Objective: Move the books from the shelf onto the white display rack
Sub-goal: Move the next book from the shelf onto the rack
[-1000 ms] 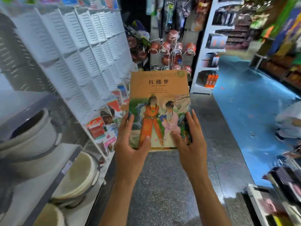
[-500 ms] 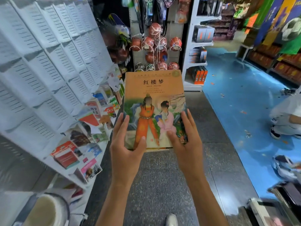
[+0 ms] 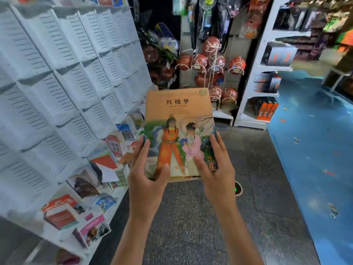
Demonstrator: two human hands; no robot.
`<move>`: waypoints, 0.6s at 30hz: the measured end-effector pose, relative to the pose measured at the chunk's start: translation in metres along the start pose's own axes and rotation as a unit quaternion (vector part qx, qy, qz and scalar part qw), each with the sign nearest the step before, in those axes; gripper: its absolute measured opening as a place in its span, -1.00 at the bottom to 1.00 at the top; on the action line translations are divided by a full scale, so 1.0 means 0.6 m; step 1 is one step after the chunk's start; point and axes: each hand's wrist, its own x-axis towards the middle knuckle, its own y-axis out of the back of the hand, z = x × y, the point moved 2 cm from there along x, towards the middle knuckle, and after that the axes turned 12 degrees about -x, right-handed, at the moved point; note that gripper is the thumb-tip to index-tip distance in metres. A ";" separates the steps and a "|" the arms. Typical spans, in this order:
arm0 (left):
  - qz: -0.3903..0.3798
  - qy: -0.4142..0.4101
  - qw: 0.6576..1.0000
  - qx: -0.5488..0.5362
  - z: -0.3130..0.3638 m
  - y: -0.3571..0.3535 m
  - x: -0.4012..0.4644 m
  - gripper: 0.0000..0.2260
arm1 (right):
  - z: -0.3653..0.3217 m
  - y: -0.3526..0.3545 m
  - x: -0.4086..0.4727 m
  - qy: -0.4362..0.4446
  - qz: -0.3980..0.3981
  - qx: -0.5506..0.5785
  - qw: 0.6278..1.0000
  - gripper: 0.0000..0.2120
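White display rack (image 3: 57, 88) pockets line the aisle's left side; left hand (image 3: 147, 176) and right hand (image 3: 215, 169) grip the book (image 3: 177, 119) by its lower corners, thumbs on the cover, so slide it bottom-edge first into a vacant pocket.

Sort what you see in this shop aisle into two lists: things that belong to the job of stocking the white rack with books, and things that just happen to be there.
Part of the job:
- orange-covered book, held in both hands
- left hand
- right hand
- white display rack
- books already in its lower pockets

Just there:
- netted basketballs
- orange boxes
- blue floor
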 end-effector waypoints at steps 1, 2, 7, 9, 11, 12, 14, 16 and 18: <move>0.005 0.001 1.000 0.003 -0.018 -0.009 0.021 -0.40 | 0.013 -0.014 0.026 0.001 -0.006 -0.001 1.000 -0.32; 0.011 0.002 1.000 0.005 -0.037 -0.017 0.043 -0.40 | 0.026 -0.030 0.052 0.004 -0.012 -0.005 1.000 -0.32; 0.016 -0.003 1.000 -0.005 -0.134 -0.059 0.178 -0.39 | 0.085 -0.114 0.195 0.016 -0.021 -0.021 0.999 -0.33; 0.018 -0.004 1.000 -0.008 -0.172 -0.078 0.247 -0.38 | 0.101 -0.148 0.268 0.028 -0.023 -0.027 0.999 -0.34; 0.021 -0.001 1.000 -0.007 -0.204 -0.096 0.329 -0.37 | 0.109 -0.181 0.351 0.031 -0.025 -0.029 0.999 -0.36; 0.022 -0.003 1.000 -0.007 -0.216 -0.103 0.373 -0.37 | 0.110 -0.198 0.393 0.034 -0.023 -0.030 0.999 -0.36; 0.021 -0.015 1.000 -0.008 -0.239 -0.116 0.459 -0.38 | 0.111 -0.232 0.476 0.041 -0.017 -0.034 0.998 -0.35; 0.021 -0.023 0.999 -0.008 -0.262 -0.130 0.537 -0.39 | 0.114 -0.266 0.550 0.042 -0.010 -0.032 0.999 -0.35; 0.024 -0.026 0.999 -0.008 -0.289 -0.145 0.602 -0.41 | 0.124 -0.294 0.614 0.046 -0.003 -0.026 0.999 -0.36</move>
